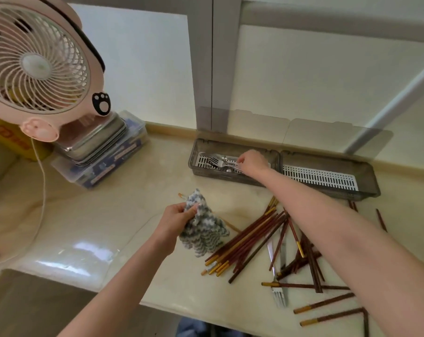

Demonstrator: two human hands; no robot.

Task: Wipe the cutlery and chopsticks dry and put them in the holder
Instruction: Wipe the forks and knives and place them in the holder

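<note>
- The right hand point(252, 162) is reached out to the far side of the table point(138, 215), inside the left compartment of the holder point(194, 154). Its fingers are bent down over the handle ends of the forks point(218, 161) lying there. I cannot tell whether they pinch one or only touch it.
- Those forks lie along the holder's length, tines to the left and handles to the right under the hand. The right compartment shows only its white slotted liner.
- The left hand point(175, 221) is nearer, left of centre, and its fingers grip a bunched grey-and-white cloth point(203, 232).
- The chopsticks point(252, 237) are still on the table, in a loose heap just to the right of the cloth and touching its near edge. Most run on a diagonal from near-left to far-right, with their gold ends at the near-left. More lie scattered toward the near-right corner.
- One fork point(279, 295) is left on the table near the front edge. Its tines point near and its handle runs away under the chopsticks.
- The cloth hand is plainly closer to the heap, while the right forearm crosses above it. I judge that the right hand must draw back toward the near side to take the next piece, and gripping across the diagonal would suit best.
</note>
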